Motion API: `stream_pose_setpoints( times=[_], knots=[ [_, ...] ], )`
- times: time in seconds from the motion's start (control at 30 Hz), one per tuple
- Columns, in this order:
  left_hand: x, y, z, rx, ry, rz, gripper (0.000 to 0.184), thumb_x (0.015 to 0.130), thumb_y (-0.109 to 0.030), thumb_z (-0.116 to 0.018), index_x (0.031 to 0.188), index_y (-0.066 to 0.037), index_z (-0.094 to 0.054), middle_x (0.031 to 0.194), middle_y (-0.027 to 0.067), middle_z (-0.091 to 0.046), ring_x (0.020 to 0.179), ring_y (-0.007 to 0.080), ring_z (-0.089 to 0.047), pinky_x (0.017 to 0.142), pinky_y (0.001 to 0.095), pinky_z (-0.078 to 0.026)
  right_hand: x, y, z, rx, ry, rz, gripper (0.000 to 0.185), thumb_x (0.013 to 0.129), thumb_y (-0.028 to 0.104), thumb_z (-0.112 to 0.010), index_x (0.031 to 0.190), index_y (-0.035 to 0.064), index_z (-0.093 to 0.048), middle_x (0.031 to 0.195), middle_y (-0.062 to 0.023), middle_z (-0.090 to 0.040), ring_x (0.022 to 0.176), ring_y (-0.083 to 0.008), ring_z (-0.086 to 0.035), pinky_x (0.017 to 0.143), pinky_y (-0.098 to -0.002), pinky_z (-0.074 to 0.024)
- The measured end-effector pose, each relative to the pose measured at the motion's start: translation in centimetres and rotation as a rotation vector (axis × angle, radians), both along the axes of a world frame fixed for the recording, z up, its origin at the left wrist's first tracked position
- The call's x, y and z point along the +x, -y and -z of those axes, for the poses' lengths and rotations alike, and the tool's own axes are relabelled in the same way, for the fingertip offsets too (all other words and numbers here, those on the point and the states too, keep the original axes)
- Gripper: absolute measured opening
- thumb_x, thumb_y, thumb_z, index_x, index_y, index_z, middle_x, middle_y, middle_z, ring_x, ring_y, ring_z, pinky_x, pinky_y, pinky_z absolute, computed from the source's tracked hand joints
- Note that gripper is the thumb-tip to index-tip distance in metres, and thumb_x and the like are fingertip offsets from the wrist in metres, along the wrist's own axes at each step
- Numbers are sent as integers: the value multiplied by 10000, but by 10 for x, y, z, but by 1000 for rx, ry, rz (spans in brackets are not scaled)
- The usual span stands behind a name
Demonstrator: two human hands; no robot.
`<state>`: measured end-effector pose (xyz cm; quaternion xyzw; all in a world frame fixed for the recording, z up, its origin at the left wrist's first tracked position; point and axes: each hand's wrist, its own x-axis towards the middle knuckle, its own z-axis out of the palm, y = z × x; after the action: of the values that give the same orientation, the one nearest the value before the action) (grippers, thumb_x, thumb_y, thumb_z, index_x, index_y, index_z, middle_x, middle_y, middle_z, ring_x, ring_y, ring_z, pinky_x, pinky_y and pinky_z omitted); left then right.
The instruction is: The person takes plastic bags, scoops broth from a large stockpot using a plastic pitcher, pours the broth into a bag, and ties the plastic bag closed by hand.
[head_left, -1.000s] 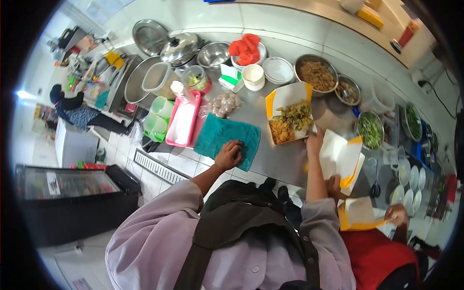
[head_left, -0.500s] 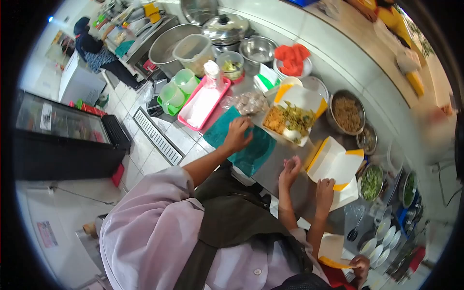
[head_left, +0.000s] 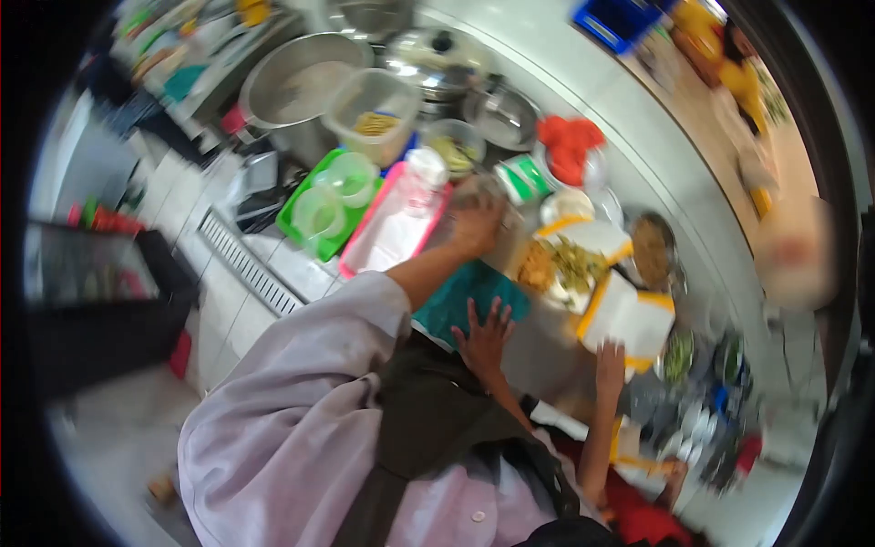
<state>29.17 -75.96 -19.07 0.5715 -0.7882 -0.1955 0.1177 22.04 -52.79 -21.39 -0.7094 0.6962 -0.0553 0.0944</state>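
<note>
My left hand (head_left: 478,226) reaches past the teal plastic bag (head_left: 465,283) to a clear plastic bag of brown round pieces (head_left: 478,190). Blur smears its fingers, so a grip on that bag cannot be made out. Flat on the near part of the teal bag rests my right hand (head_left: 483,339), fingers spread and holding nothing. To the right stands an opened takeaway box (head_left: 612,239) with orange-yellow rice, greens and a white piece of food inside. A pink tray (head_left: 387,232) with a white bottle (head_left: 425,173) lies left of my left hand.
A co-worker's hand (head_left: 611,357) touches a second open box (head_left: 629,319); another hand (head_left: 673,485) is lower right. Bowls, including a metal bowl of brown food (head_left: 652,251), line the right side. A green tray of cups (head_left: 310,205), pots (head_left: 301,82) and a lidded pot (head_left: 437,64) stand beyond.
My left hand has moved forward from the teal bag to the clear bag. My right hand has come left from near the boxes onto the teal bag. The view has shifted.
</note>
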Motion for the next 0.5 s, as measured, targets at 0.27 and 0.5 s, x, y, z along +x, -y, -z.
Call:
stream_pose_setpoints(
  times=[0.27, 0.5],
  knots=[
    [13, -33, -2, -265, -142, 182, 674, 790, -260, -659, 1392, -138, -384, 1502, 179, -256, 1414, 353, -201, 1085, 577, -196, 26, 38, 18, 35, 110, 108, 704, 880, 516, -513, 1469, 193, -303, 1548, -202, -138, 1413, -442, -114, 1099, -617, -151],
    [71, -122, 37, -150, -334, 491, 552, 884, -273, -570, 1373, -74, -409, 1499, 200, -266, 1415, 361, -193, 1115, 536, -122, 5, 17, 7, -27, 260, 161, 648, 843, 299, -627, 1427, 166, -378, 1510, -185, -248, 1404, -384, -206, 1082, -594, -228]
  ],
)
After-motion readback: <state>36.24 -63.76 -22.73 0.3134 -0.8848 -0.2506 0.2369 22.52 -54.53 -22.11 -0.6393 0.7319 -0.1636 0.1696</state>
